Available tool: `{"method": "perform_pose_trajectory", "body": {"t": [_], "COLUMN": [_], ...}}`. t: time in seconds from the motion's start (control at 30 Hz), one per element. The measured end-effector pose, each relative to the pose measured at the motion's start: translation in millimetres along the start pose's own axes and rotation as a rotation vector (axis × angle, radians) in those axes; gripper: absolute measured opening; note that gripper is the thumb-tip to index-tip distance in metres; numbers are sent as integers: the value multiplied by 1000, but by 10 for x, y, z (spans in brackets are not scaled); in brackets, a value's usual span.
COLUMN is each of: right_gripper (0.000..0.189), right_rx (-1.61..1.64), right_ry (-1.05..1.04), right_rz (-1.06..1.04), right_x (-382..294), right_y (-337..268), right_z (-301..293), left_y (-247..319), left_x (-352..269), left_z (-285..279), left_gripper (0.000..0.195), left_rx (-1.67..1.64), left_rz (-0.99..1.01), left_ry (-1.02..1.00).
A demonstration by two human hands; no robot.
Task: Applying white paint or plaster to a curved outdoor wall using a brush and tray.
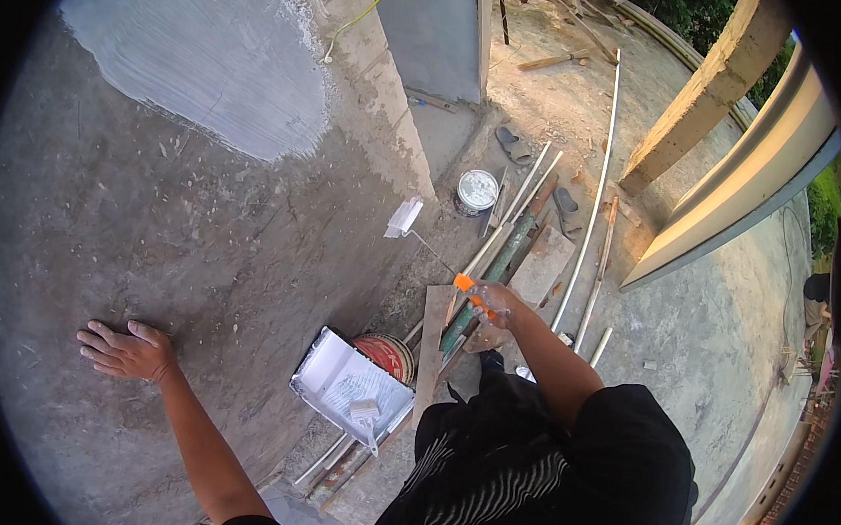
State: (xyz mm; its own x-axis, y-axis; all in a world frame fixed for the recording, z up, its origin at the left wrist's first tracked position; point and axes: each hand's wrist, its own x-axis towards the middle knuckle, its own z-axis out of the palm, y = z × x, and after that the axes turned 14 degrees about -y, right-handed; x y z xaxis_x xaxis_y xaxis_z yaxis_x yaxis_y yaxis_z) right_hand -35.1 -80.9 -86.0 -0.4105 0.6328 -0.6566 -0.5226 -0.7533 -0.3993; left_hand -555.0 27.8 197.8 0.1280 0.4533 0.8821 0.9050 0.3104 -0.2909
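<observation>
My right hand (pixel 495 304) grips the orange handle of a paint roller (pixel 404 218). White paint coats the roller's sleeve, which is close to the lower right edge of the grey cement wall (pixel 203 253); whether it touches the wall I cannot tell. Flat against the bare wall lies my left hand (pixel 127 349), holding nothing. Fresh white paint (pixel 211 63) covers the wall's upper part, ending in a ragged edge. Between my arms, a paint tray (pixel 328 367) holds white paint, and a flat paintbrush (pixel 365 420) rests on its ribbed slope.
Beside the tray is a red-labelled bucket (pixel 387 356). A white-topped paint tub (pixel 477 190) stands by the wall's corner. Planks, pipes and a green pole (pixel 494 273) lie along the floor near sandals (pixel 567 211). A concrete column (pixel 705 99) rises at right; a person (pixel 816 301) is beyond.
</observation>
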Motion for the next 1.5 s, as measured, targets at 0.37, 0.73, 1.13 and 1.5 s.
{"method": "perform_pose_trajectory", "body": {"t": [0.37,0.73,1.13,1.5], "right_gripper": [14,11,12,10], "right_rx": [-199,-177,-175,-171], "right_ry": [97,104,87,137], "right_rz": [21,118,98,112], "right_x": [500,1064,701,1218], "right_y": [-323,-264,-299,-210], "right_z": [-209,-663,-488,-624], "left_y": [-12,311,358,441], "left_x": [-5,121,161,158], "left_z": [3,-181,-252,-233], "left_gripper": [59,59,59,58], "left_rx": [19,577,1223,1200], "left_rz": [-10,-114,-231,-234], "left_ry": [-15,-387,-785,-798]}}
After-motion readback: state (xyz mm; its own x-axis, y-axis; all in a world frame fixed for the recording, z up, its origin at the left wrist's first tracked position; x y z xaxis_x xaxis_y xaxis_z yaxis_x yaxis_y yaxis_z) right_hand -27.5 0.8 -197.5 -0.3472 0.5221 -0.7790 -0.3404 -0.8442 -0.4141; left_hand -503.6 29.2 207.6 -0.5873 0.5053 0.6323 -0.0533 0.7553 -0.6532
